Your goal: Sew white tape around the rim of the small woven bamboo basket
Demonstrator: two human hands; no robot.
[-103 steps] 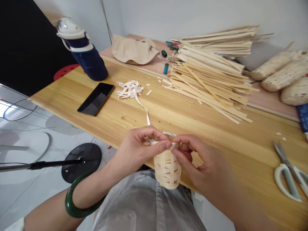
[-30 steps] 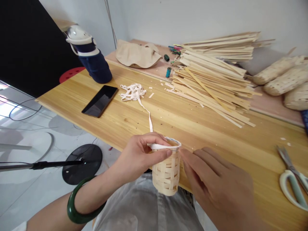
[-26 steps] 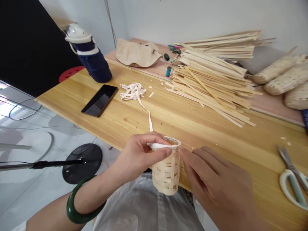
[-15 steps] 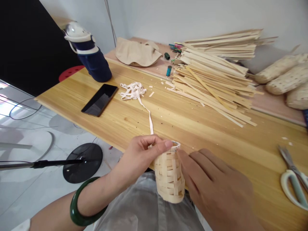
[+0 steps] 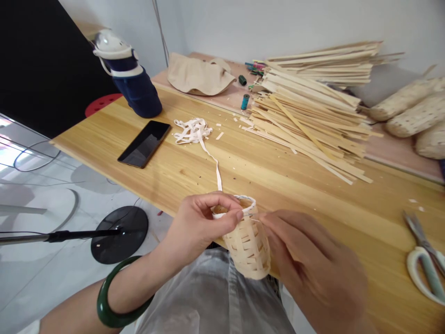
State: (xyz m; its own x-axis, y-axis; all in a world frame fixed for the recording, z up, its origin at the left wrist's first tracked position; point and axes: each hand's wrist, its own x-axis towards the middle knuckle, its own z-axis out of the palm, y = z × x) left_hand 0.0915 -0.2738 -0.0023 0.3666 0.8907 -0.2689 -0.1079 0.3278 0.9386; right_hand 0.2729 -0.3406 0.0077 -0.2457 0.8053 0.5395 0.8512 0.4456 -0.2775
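A small woven bamboo basket (image 5: 248,248) is held at the near edge of the wooden table (image 5: 313,199), tilted with its bottom to the right. My left hand (image 5: 201,227) grips its rim, thumb and fingers pinching a white ribbon (image 5: 218,174) that runs along the rim and back across the table to a loose ribbon pile (image 5: 192,130). My right hand (image 5: 313,269), blurred, touches the basket's right side near the rim with its fingertips; whether it pinches anything I cannot tell. A green bangle (image 5: 111,306) sits on my left wrist.
A large heap of bamboo strips (image 5: 309,111) lies at the back. A black phone (image 5: 144,144), a navy bottle (image 5: 130,79), a beige cloth (image 5: 200,76), a thread spool (image 5: 245,101), scissors (image 5: 424,264) at right and woven pieces (image 5: 410,111) surround it.
The basket has tipped from upright to slanted, bottom swinging right. My left thumb slid along the ribboned rim. My right hand went from pinching the rim to resting fingertips beside it.
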